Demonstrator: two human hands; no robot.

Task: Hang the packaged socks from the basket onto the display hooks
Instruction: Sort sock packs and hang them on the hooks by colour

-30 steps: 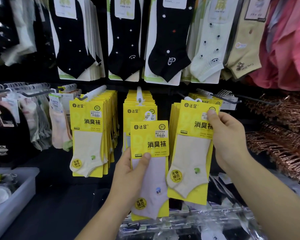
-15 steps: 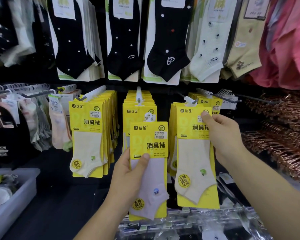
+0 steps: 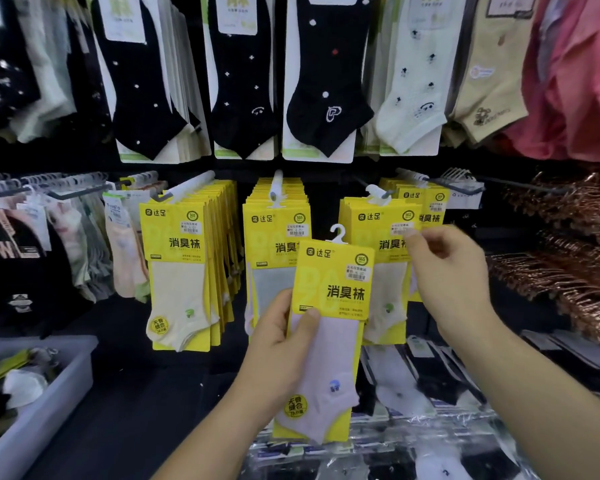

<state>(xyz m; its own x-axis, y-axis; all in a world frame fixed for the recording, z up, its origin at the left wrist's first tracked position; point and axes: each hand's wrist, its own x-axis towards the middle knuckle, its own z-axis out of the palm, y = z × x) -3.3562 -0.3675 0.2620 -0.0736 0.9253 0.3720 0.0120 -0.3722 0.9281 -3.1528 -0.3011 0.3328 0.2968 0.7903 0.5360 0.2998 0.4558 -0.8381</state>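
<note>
My left hand (image 3: 278, 348) grips a yellow sock pack (image 3: 333, 289) with a lilac sock, thumb on its front, white hanger tab up. It is held in front of the middle stack of yellow packs (image 3: 274, 233), which hangs on the middle hook (image 3: 276, 185). Another yellow pack with a cream sock (image 3: 381, 244) hangs at the front of the right hook (image 3: 378, 195). My right hand (image 3: 444, 271) hovers at that pack's right edge, fingers loosely curled and holding nothing. A third stack (image 3: 177, 244) fills the left hook. The pale basket (image 3: 59, 386) sits at the lower left.
Black and pale socks on cards (image 3: 326, 98) hang in the row above. Copper hangers (image 3: 575, 244) crowd the right side. Plastic-wrapped socks (image 3: 413, 393) lie on the shelf below. More socks hang on hooks at the far left (image 3: 66, 237).
My right hand slid the cream-sock pack up onto the right hook and let go of it. My left hand raised the lilac-sock pack a little.
</note>
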